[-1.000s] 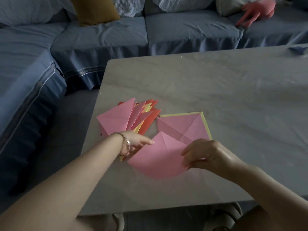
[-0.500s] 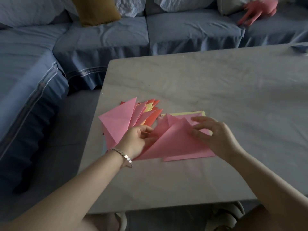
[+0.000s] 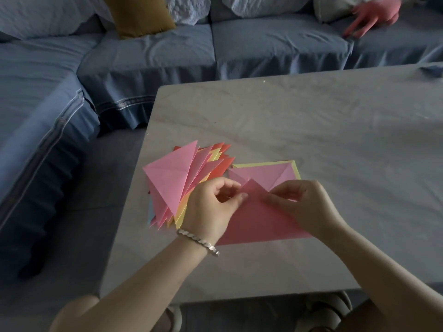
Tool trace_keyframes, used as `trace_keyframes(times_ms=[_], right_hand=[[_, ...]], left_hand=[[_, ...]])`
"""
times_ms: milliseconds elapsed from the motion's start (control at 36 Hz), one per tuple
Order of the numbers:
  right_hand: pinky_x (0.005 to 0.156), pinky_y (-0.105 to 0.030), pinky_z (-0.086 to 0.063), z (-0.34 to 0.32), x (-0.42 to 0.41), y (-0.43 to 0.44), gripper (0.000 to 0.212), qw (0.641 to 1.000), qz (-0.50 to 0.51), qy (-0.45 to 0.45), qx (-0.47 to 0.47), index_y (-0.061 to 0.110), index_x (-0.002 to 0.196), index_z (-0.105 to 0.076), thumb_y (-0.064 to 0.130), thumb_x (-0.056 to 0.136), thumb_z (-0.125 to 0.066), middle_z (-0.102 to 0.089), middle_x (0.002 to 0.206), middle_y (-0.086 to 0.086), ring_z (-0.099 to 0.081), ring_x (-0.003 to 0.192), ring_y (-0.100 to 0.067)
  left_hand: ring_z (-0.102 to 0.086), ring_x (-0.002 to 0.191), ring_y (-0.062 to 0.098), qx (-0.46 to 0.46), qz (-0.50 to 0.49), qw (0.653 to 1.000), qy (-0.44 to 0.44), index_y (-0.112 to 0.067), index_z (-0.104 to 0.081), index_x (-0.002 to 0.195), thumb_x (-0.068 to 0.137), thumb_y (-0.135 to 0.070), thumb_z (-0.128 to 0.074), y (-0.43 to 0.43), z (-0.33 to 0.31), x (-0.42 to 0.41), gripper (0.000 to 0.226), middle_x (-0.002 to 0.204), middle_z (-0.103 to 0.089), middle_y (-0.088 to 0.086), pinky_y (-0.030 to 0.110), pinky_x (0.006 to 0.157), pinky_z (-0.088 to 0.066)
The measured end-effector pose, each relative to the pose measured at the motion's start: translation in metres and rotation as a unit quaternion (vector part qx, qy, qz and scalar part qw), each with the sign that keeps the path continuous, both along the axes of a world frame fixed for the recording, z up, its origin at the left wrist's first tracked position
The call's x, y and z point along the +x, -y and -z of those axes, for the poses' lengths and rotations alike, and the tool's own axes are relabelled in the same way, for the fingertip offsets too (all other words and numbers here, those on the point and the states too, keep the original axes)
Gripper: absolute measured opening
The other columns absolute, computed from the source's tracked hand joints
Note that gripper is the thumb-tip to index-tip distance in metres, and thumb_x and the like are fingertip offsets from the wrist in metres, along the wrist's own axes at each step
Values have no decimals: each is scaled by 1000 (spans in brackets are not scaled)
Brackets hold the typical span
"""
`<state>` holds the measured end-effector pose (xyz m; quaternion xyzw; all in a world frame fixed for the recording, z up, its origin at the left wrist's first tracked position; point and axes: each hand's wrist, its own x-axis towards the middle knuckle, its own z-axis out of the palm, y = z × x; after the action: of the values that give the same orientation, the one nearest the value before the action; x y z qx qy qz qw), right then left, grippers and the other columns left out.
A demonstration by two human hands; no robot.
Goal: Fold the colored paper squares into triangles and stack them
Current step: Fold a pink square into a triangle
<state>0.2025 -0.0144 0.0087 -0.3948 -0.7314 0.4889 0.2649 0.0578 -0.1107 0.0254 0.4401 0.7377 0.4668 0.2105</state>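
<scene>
A pink paper sheet (image 3: 259, 219), folded over into a triangle, lies on the grey table (image 3: 311, 130) in front of me. My left hand (image 3: 211, 207) pinches its top corner from the left. My right hand (image 3: 304, 207) pinches the same corner from the right, fingers pressing on the paper. To the left sits a fanned stack of folded triangles (image 3: 175, 180) in pink, yellow and orange. Behind my hands lies a pile of unfolded squares (image 3: 266, 173), pink on top with a yellow edge showing.
A blue sofa (image 3: 153, 61) wraps around the table's far and left sides, with a mustard cushion (image 3: 139, 15) and a pink soft toy (image 3: 374, 13) on it. A bluish object (image 3: 431, 69) lies at the table's far right edge.
The pink sheet, held open and curved a second ago, has been folded over into a triangle and laid flat. Both hands have come together at its top corner.
</scene>
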Motion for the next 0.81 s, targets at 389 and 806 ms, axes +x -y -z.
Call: trace_keyframes(times_ms=[389, 806], right_hand=[[59, -3, -40, -10, 0, 10, 29, 997, 18, -75, 18, 31, 68, -66, 3, 72, -74, -63, 57, 23, -57, 56, 8], [59, -2, -40, -23, -2, 18, 30, 993, 19, -112, 22, 31, 70, -68, 2, 72, -73, -64, 59, 28, -58, 59, 12]], left_hand=[[-64, 73, -3, 81, -23, 995, -44, -18, -74, 90, 72, -7, -75, 2, -4, 8, 21, 73, -62, -27, 9, 72, -49], [-62, 70, -11, 72, 2, 997, 8, -31, -68, 85, 73, -4, -74, 7, -11, 9, 31, 71, -61, -31, 3, 69, -44]])
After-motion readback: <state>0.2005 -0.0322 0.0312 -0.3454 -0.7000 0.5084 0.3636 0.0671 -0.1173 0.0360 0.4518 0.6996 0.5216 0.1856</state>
